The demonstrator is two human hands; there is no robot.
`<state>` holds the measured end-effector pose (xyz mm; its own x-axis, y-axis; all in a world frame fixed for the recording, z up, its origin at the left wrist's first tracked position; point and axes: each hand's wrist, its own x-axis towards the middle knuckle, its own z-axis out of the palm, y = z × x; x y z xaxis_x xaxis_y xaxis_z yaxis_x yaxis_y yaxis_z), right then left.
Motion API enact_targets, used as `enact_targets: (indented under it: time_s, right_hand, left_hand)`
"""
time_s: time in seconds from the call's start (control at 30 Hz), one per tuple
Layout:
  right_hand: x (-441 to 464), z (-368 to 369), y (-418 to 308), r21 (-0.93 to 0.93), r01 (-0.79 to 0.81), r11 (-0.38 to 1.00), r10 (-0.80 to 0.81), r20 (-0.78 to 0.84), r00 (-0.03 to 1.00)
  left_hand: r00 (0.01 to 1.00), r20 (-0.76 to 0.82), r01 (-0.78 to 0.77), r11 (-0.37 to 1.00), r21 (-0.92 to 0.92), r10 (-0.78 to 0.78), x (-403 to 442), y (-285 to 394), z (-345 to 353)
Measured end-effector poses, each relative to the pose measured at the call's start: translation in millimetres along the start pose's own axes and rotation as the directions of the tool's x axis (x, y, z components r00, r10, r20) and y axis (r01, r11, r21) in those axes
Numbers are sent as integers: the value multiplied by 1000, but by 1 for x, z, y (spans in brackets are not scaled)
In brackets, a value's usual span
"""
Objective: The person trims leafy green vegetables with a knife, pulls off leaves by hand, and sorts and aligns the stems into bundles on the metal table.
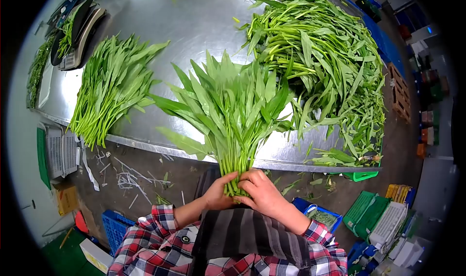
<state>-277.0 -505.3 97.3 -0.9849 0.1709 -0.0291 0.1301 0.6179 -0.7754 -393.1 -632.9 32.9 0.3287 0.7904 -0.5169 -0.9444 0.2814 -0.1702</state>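
Observation:
Both my hands are closed around the stem ends of a bunch of water spinach (232, 111), just off the table's front edge. My left hand (218, 193) wraps the stems from the left side. From the right, my right hand (262, 191) has its fingers curled over the lower stems. The long leaves fan out away from me above the metal table. A second bunch of water spinach (109, 84) lies on the table to the left, stems toward me. A large loose heap of water spinach (315, 57) covers the table's right side.
The metal table (194, 23) spans the front. A weighing scale (80, 35) stands at its far left. Scraps litter the floor below. A blue crate (115, 227) is at lower left, green crates (364, 210) at lower right, and a wooden pallet (399, 92) farther right.

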Motion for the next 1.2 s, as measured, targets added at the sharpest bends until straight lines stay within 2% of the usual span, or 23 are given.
enact_targets:
  time_s: [0.13, 0.17, 0.2, 0.23, 0.27, 0.3, 0.4, 0.43, 0.47, 0.53, 0.6, 0.63, 0.73, 0.77, 0.83, 0.9, 0.93, 1.0, 1.03, 1.07, 1.1, 1.13, 1.2]
  right_hand:
    - [1, -21, -1, 215, -44, 976, 26, 82, 996]
    - [-5, -19, 5, 326, -49, 944, 47, 13, 999]
    - [-10, -14, 9, 436, -68, 897, 123, -100, 987]
    - [-17, -2, 16, 630, -191, 753, 357, -147, 923]
    - [-19, 3, 19, 796, -260, 547, 576, -132, 807]
    - [-15, -1, 25, 759, -412, 505, 687, -64, 724]
    - [3, 0, 32, 824, -461, 329, 728, 89, 680]
    - [9, 3, 36, 767, -508, 392, 703, 107, 703]
    - [18, 1, 26, 771, -418, 481, 674, -20, 739]
    - [14, 6, 32, 796, -381, 471, 681, -53, 730]
    - [9, 12, 34, 901, -258, 349, 708, -74, 702]
    - [8, 5, 27, 957, -213, 197, 682, 22, 731]
    - [8, 8, 19, 997, 5, 78, 707, -59, 705]
    - [2, 7, 23, 992, -38, 118, 686, -54, 725]
    - [-17, 18, 42, 976, -168, 138, 747, 9, 665]
    - [-27, 7, 48, 905, -397, 154, 788, 129, 602]
    - [-28, -4, 43, 792, -544, 277, 804, 118, 583]
    - [-27, -25, 26, 449, -764, 463, 828, 87, 554]
    - [-19, -33, 12, 215, -787, 578, 810, -36, 585]
    - [-8, -36, 4, 120, -583, 803, 595, -200, 778]
    - [3, -37, -3, -19, -334, 942, 310, -326, 893]
    - [14, -37, -9, -188, -67, 980, -14, -400, 916]
    - [36, -39, -19, -395, 41, 918, -159, -272, 949]
  left_hand:
    - [998, -45, -34, 999, -2, 33, 2, -3, 8]
    - [998, -34, -47, 999, 21, 48, 3, -3, 8]
    - [998, -21, -65, 997, 44, 66, 3, -2, 7]
    - [1000, 17, -6, 995, 100, 5, 4, 1, 3]
    - [998, 42, -44, 999, 31, 42, 6, 0, 6]
    - [999, 18, -47, 997, 64, 46, 6, 0, 6]
    - [999, 48, -36, 968, 249, 25, 6, 4, 0]
    - [997, 72, -28, 945, 325, 4, 5, 5, -2]
    - [995, 95, -46, 934, 355, 12, 5, 5, -2]
    - [989, 147, -87, 905, 416, 27, 5, 8, -1]
    - [983, 167, -137, 910, 391, 76, 8, 9, -4]
    - [981, 162, -161, 911, 379, 106, 6, 8, 1]
    - [978, 178, -167, 910, 380, 105, 9, 7, -7]
    - [978, 176, -170, 910, 378, 110, 8, 7, -5]
    - [979, 158, -178, 904, 390, 125, 6, 7, -5]
    - [981, 131, -184, 891, 414, 142, 7, 6, -9]
    - [982, 131, -182, 889, 420, 139, 7, 7, -9]
    - [981, 132, -184, 886, 426, 140, 6, 8, -10]
    - [983, 116, -180, 883, 434, 143, 5, 7, -9]
    - [984, 99, -174, 879, 444, 145, 5, 5, -8]
    - [986, 81, -168, 875, 454, 147, 5, 4, -7]
    - [987, 77, -160, 855, 494, 140, 8, 3, -12]
    - [990, 64, -139, 809, 570, 125, 15, -1, -27]
